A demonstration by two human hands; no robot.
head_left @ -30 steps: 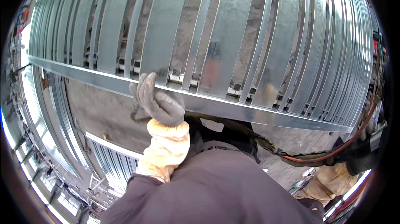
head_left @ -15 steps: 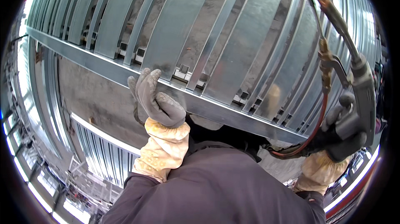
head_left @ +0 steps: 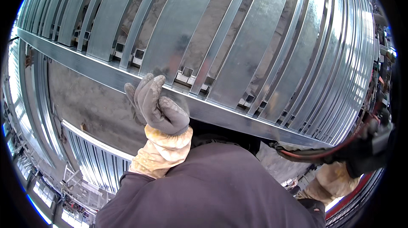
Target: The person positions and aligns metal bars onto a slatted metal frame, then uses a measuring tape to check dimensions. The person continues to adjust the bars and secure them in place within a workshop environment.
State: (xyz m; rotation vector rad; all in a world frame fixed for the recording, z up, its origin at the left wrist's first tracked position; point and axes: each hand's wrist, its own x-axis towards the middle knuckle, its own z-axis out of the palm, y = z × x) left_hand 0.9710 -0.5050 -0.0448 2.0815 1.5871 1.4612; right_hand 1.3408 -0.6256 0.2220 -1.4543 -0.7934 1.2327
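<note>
My left hand (head_left: 156, 105), in a grey glove with a pale leather cuff, is held at the near rail (head_left: 238, 115) of a galvanised metal frame. Its fingers are stretched out and slightly curled, with nothing in them; whether they touch the rail I cannot tell. Flat metal slats (head_left: 182, 28) run away from that rail, with small square tube ends (head_left: 185, 75) between some of them. My right hand (head_left: 374, 143), dark and blurred at the far right, grips a welding torch, mostly lost at the picture's rim. A red-and-black cable (head_left: 314, 156) trails from it toward my body.
On the left, a second slatted metal panel (head_left: 95, 156) lies on the grey concrete floor (head_left: 91, 98). Long metal profiles (head_left: 42, 96) stretch beyond it. Pale metal trestles (head_left: 76, 181) stand at the lower left. A red edge (head_left: 340, 206) shows at the lower right.
My right hand has swung outward to the right with the welding torch, whose nozzle has left the picture. My left hand stays at the rail, in much the same pose. The view has shifted slightly.
</note>
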